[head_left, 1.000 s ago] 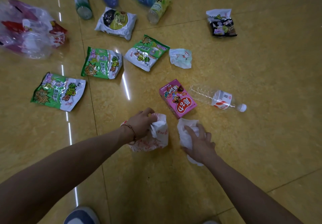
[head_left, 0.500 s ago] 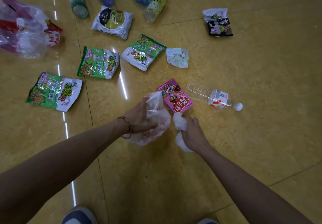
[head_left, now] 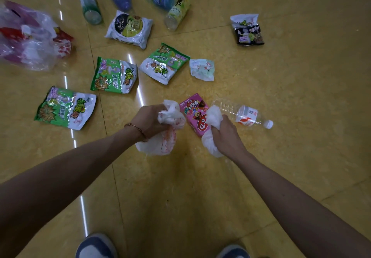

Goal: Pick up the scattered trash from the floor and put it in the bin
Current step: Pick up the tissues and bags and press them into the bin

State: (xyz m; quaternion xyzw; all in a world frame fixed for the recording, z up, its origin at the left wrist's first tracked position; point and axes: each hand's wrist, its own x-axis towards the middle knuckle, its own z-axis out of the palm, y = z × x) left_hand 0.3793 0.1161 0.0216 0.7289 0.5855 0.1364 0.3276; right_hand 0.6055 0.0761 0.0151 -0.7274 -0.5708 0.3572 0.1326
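**Both hands full of crumpled trash above the yellow tile floor**

Head view: the left hand (head_left: 149, 120), with a thin bangle at the wrist, is clenched around a crumpled white plastic bag with red print (head_left: 165, 135), which bulges above the fist and hangs below it. The right hand (head_left: 225, 135) is closed tight on a wad of white tissue paper (head_left: 212, 117); the wad sticks out above and below the fist. Both bundles are held off the glossy yellow tile floor (head_left: 301, 97).

Between the two hands lies a pink cardboard snack box (head_left: 193, 113) flat on the tiles, and just beside it a clear plastic water bottle with a white cap (head_left: 243, 113) lies on its side. Farther off are three green-and-white snack packets (head_left: 65, 107) (head_left: 114, 76) (head_left: 164, 63), a small crumpled pale wrapper (head_left: 202, 69), a white round-printed packet (head_left: 129, 29), a black-and-white wrapper (head_left: 248, 30) and four bottles lying near the top edge. A heap of clear and red plastic bags (head_left: 30, 37) sits at the left. No bin shows here. Two grey-blue shoe tips (head_left: 95, 246) show at the bottom edge.
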